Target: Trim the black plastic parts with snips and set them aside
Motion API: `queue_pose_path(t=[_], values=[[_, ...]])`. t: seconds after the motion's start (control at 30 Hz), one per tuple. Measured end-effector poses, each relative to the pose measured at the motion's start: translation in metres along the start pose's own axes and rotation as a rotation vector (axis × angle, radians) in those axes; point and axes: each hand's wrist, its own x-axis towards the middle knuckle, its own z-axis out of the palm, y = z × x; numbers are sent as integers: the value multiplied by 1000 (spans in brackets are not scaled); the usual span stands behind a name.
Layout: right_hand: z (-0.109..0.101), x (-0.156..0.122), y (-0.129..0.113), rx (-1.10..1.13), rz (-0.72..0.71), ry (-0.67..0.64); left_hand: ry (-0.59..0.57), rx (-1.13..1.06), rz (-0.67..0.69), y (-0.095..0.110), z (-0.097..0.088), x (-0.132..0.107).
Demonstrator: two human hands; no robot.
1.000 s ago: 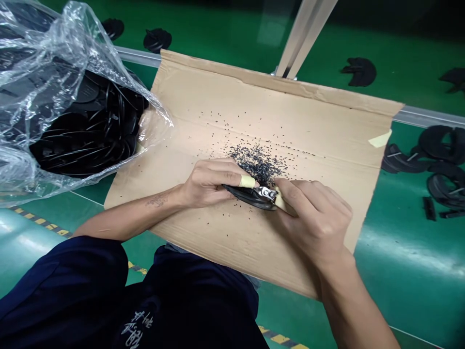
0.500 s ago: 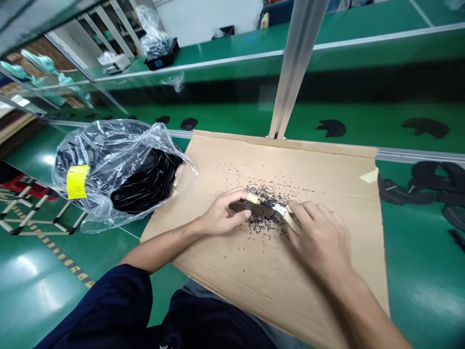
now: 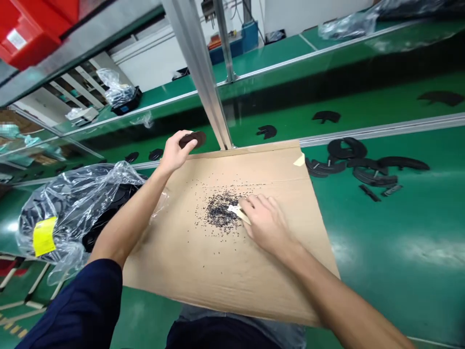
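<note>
Nearest to us lies a broad, flat sheet of brown cardboard [image 3: 218,276]. Over its middle, our right hand [image 3: 265,220] is wrapped around a small hand tool with pale yellow handles and a silvery metal head [image 3: 238,212]; we cannot tell whether its blades meet. The head points at a dense scatter of tiny black bits [image 3: 219,212] on the cardboard. To the left sits a clear plastic bag of black parts [image 3: 83,194]. Farther off, near the sheet's far edge, our left hand [image 3: 175,154] pinches a thin, dark, rounded plate [image 3: 198,139] between thumb and fingers. Just beyond rises a straight silver-grey metal post [image 3: 199,72].
</note>
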Motion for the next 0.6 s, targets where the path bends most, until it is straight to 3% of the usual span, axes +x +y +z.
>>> queue_pose_path(t=[0.07, 0.17, 0.33, 0.47, 0.6], values=[[-1, -1, -4, 3, 0, -32, -157, 196, -41, -19, 8, 28], [-4, -3, -6, 13, 9, -61, -294, 277, -53, -37, 18, 43], [-4, -5, -7, 49, -20, -86, -279, 355, -74, -48, 20, 38], [1, -8, -10, 62, -11, -77, -173, 395, -5, -30, 29, 30], [3, -8, -12, 72, -19, -88, -184, 348, 215, 21, 56, 14]])
